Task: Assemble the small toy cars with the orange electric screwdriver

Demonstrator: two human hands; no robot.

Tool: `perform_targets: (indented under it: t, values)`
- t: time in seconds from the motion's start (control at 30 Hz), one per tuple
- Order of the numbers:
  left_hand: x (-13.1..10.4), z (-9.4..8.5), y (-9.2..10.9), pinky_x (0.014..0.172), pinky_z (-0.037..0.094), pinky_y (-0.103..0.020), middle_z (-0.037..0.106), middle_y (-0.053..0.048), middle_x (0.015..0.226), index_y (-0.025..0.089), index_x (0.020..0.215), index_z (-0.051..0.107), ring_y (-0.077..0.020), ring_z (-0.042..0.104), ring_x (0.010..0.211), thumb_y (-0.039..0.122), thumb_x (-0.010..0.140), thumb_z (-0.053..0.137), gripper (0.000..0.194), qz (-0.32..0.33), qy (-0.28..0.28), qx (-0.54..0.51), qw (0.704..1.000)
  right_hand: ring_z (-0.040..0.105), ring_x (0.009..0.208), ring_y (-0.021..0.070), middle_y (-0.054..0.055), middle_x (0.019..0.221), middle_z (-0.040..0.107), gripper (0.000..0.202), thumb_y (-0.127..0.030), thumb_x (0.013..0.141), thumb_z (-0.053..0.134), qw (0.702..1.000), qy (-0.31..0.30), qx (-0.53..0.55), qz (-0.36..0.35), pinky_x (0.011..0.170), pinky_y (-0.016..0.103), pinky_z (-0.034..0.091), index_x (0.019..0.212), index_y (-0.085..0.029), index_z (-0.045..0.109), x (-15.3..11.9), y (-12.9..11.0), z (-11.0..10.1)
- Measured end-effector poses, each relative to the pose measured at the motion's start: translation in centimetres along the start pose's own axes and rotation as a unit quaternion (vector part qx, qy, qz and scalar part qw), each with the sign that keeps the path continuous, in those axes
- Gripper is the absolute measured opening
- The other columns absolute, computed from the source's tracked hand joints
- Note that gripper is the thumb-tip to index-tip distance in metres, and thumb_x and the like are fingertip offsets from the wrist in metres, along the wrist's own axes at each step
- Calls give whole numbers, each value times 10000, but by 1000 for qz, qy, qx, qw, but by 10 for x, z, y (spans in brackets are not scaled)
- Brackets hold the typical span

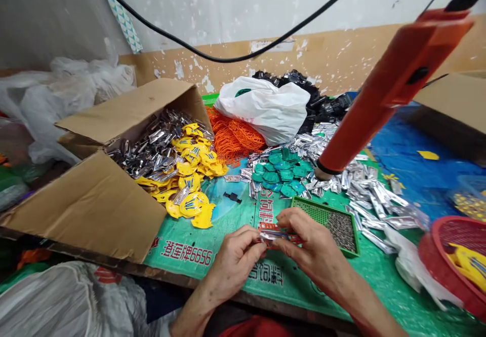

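Near the table's front edge, my left hand pinches the left end of a small silver and orange piece. Fingers of my right hand close on the right end of the same piece. Just beyond my right hand lies a green tray with many small metal parts. Teal pieces are heaped behind the hands, beside silver strips. A small black part lies on the green sheet left of them.
A cardboard box spills yellow pieces at left. Orange netting and a white bag sit behind. A red-orange tool hangs at right, above the strips. A red basket stands at the right edge.
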State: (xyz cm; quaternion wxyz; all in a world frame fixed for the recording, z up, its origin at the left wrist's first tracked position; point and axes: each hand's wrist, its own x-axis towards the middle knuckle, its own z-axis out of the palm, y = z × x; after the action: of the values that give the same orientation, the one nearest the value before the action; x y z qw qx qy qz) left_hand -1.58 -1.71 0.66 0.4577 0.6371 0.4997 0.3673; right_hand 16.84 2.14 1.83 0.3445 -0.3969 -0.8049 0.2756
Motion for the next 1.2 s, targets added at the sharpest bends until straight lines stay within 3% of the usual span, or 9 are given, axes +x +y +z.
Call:
perform_targets:
  t: [0.13,0.3,0.57,0.73,0.97,1.2]
  values:
    - [-1,3,-6,721,489,-272,622,-44,893,158,865,674,-155,578,807,190,889,501,178,-13,6,-25,1000,531,696,189,37,735,617,233,-430,839,605,996,40,-73,20,606,315,424,799,-201,605,-8,9,4]
    - [2,3,-5,768,509,-280,637,-47,907,163,919,694,-160,596,850,107,834,516,205,-8,27,-17,999,574,774,185,25,755,647,126,-320,877,582,998,47,-5,-33,680,320,453,810,-221,623,-12,11,0]
    - [-1,10,-2,798,570,-282,617,-72,1049,160,1002,674,-154,626,902,-47,678,446,446,28,10,-75,997,556,797,180,31,799,627,128,-298,882,575,996,1,-39,-79,670,319,436,795,-204,570,-11,11,-6]
    - [3,6,4,738,548,-272,661,-56,871,156,909,685,-152,623,817,112,853,569,137,132,37,63,988,556,765,172,17,773,620,144,-306,882,579,995,33,-59,-78,675,323,417,802,-195,536,-17,10,0]
    - [1,8,-4,740,542,-240,665,-82,895,131,937,629,-152,642,847,106,887,550,97,262,85,173,946,560,891,215,49,810,675,136,-222,808,688,965,179,-142,-132,797,405,408,826,-167,565,-26,6,9]
    - [-3,10,-3,775,554,-220,673,-95,924,122,962,598,-149,659,879,129,916,507,102,295,104,237,920,586,861,196,54,821,706,74,-118,814,657,958,182,-135,-175,879,454,408,868,-142,612,-34,7,7]
